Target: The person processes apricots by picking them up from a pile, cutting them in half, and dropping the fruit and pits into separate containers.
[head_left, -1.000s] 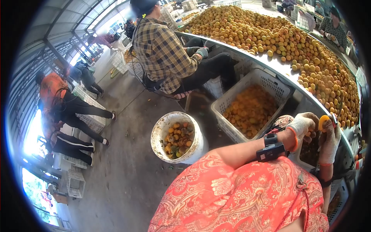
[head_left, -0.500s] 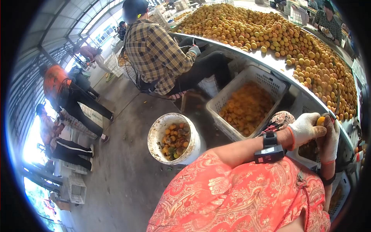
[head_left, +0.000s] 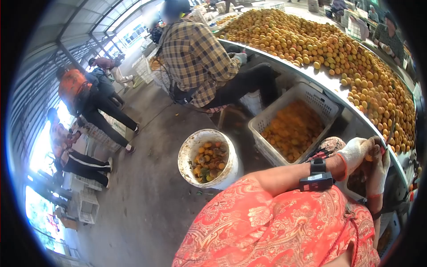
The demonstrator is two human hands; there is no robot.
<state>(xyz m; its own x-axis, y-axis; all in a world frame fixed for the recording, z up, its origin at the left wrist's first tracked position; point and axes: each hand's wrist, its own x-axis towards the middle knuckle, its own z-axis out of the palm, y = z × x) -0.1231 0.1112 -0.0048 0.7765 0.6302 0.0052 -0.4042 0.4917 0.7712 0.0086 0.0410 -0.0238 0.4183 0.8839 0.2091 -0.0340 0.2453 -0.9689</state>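
- L hand (head_left: 356, 153), gloved: fingers curled round a small orange fruit (head_left: 368, 157), mostly hidden.
- R hand (head_left: 378, 171), gloved: bent in close at same fruit; small red bit by its fingertips, can't tell what. Exact grip unclear.
- Fruit: btwn the two hands, just beside edge of metal surface (head_left: 321, 79).
- Big fruit pile (head_left: 311, 44) on surface.
- Lt-coloured crate (head_left: 268, 146) on floor w/ orange fruit, near L forearm.
- White bucket (head_left: 235, 167), dirty rim, part-filled w/ fruit & bits, left of crate in view.
- Person in plaid shirt (head_left: 195, 62) seated along surface, beyond crate.
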